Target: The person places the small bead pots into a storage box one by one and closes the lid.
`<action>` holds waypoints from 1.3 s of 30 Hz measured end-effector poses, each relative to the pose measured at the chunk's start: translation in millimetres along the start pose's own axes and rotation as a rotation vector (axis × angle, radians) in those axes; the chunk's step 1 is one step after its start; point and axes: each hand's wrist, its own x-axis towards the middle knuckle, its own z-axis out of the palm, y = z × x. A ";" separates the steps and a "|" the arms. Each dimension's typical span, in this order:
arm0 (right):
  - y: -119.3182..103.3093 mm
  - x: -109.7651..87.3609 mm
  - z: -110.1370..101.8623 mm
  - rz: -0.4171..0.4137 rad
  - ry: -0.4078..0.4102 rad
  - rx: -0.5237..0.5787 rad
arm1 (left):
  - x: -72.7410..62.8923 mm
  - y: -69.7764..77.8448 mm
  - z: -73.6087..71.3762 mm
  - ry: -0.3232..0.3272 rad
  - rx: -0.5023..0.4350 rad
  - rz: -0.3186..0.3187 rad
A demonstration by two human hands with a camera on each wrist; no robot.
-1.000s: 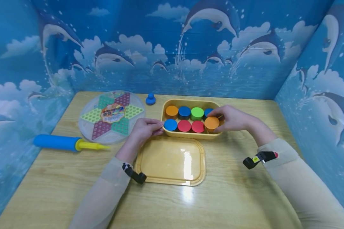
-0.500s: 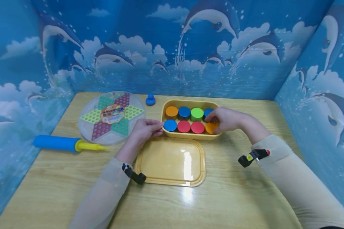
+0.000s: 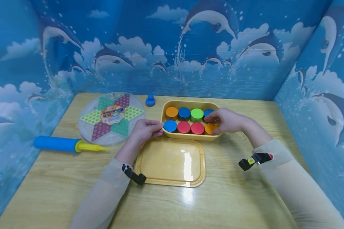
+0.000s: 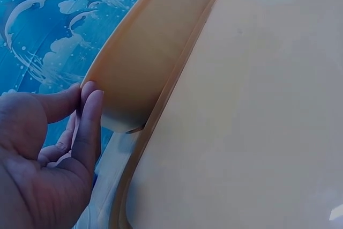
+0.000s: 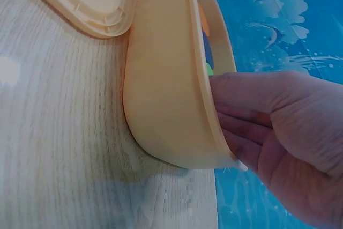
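A yellow plastic box (image 3: 190,136) holds two rows of round tubs with coloured lids: orange (image 3: 171,113), blue (image 3: 170,126), green (image 3: 197,114) and red ones (image 3: 197,128) among them. My left hand (image 3: 144,129) pinches the box's left rim between thumb and fingers, also plain in the left wrist view. My right hand (image 3: 227,120) reaches over the right end of the box, its thumb and fingers round the orange-lidded tub (image 3: 210,129) in the near right corner. In the right wrist view, the fingertips of this hand (image 5: 278,127) are hidden behind the box wall.
The box's yellow lid (image 3: 170,162) lies flat just in front of it. To the left are a round star-patterned game board (image 3: 112,116) and a blue and yellow hand pump (image 3: 57,143). A small blue toy (image 3: 150,100) stands behind, near the dolphin-print backdrop (image 3: 160,47).
The right hand has lowered the orange-lidded tub from above the rim down into the near right corner of the box. The left hand stays at the left rim.
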 end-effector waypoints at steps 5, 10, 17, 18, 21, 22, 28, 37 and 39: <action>3.0 -13.4 1.2 -0.031 0.116 0.093 | -1.1 0.6 1.2 0.004 0.010 0.010; 4.3 -28.5 3.7 -0.089 0.260 0.143 | -3.0 1.5 4.1 0.035 0.025 0.005; 3.5 -47.2 11.2 -0.055 0.408 0.203 | -6.6 4.0 2.7 0.040 0.076 0.020; 3.1 -50.0 12.2 -0.052 0.417 0.219 | -8.1 5.1 0.8 0.037 0.088 0.031; 0.6 -59.0 14.4 -0.030 0.435 0.257 | -15.5 11.5 -7.8 0.027 0.145 0.063; -0.6 -62.2 15.0 -0.021 0.441 0.270 | -18.6 14.4 -11.6 0.019 0.158 0.080; -12.1 -81.0 22.1 0.051 0.507 0.410 | -44.0 29.2 -36.5 -0.024 0.215 0.201; -12.6 -102.4 45.5 0.144 0.474 0.674 | -76.0 23.9 -59.9 -0.069 0.274 0.170; -12.0 -104.2 54.5 0.140 0.450 0.730 | -82.9 18.7 -63.8 -0.069 0.286 0.127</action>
